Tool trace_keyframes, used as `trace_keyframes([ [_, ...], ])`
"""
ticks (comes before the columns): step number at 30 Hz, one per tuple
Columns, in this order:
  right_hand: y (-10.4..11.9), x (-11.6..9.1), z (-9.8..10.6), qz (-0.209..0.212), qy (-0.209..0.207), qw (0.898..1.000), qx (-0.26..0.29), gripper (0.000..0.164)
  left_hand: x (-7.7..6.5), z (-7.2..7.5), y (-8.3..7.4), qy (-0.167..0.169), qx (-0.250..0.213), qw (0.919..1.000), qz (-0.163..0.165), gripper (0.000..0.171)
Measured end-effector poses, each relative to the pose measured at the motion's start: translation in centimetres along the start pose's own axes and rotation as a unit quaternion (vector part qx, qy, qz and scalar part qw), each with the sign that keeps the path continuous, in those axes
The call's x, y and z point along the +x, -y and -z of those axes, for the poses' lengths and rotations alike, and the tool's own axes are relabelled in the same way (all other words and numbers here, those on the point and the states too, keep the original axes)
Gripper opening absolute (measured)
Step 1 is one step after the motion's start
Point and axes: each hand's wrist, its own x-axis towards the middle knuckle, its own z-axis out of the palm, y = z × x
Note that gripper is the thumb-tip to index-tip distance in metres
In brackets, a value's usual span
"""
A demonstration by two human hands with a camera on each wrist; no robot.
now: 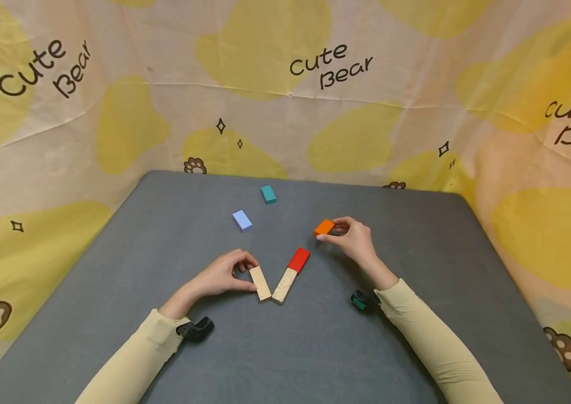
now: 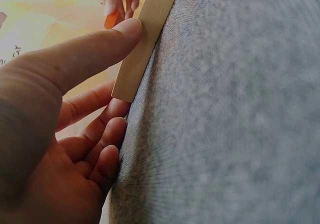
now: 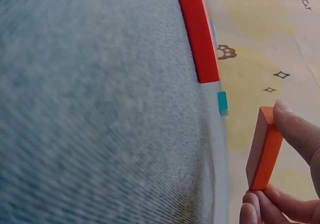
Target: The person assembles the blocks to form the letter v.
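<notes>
In the head view my left hand (image 1: 225,273) pinches a plain wooden block (image 1: 261,283) lying on the grey table. The left wrist view shows the thumb (image 2: 131,28) along the side of that block, with fingertips at its near end. My right hand (image 1: 355,240) holds an orange block (image 1: 324,227) between thumb and fingers, raised over the table. Between the hands, a second wooden block (image 1: 284,285) lies end to end with a red block (image 1: 299,260). The two wooden blocks nearly meet at their near ends, forming a V.
Farther back on the table (image 1: 417,235) lie a lavender block (image 1: 242,220) and a teal block (image 1: 268,194). A yellow patterned cloth (image 1: 265,50) hangs around the table's back and sides.
</notes>
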Motion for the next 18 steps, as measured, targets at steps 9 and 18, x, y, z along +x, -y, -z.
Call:
trace_keyframes([
  [9, -0.05, -0.39, -0.50, 0.000, 0.014, 1.000, -0.010, 0.069, 0.03, 0.11, -0.20, 0.004, 0.005, 1.0000, -0.001, 0.043],
  [18, -0.37, -0.37, -0.75, -0.002, 0.020, 1.000, -0.014, 0.068, 0.07, 0.08, -0.21, 0.006, 0.006, 1.0000, -0.004, 0.044],
])
